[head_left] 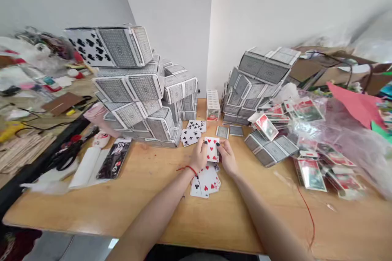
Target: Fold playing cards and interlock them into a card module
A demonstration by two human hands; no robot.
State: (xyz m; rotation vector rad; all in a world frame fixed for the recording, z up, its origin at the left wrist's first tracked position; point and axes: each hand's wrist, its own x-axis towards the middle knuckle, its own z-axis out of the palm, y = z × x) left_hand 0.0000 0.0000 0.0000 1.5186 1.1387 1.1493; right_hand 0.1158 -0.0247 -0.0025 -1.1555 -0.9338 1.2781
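Observation:
A five of hearts playing card [211,149] faces up between my hands, at the front of what may be a small stack. My left hand [199,155] grips its left edge with the thumb on the face. The right edge is pinched by my right hand [227,156], its dark-nailed thumb on the card. Below them lies a loose pile of face-up cards [208,179], hearts and clubs among them. Two club cards [190,137] rest face up just beyond my left hand. Face-down grey-backed cards [222,131] lie beyond my right hand.
Boxes built from cards form a tall stack [143,89] at left and another [254,85] at right. Between them stands a row of wrapped decks [212,105]. Card packs [310,173] and plastic wrap [352,142] crowd the right. Black scissors [69,157] and a black package [114,158] lie left.

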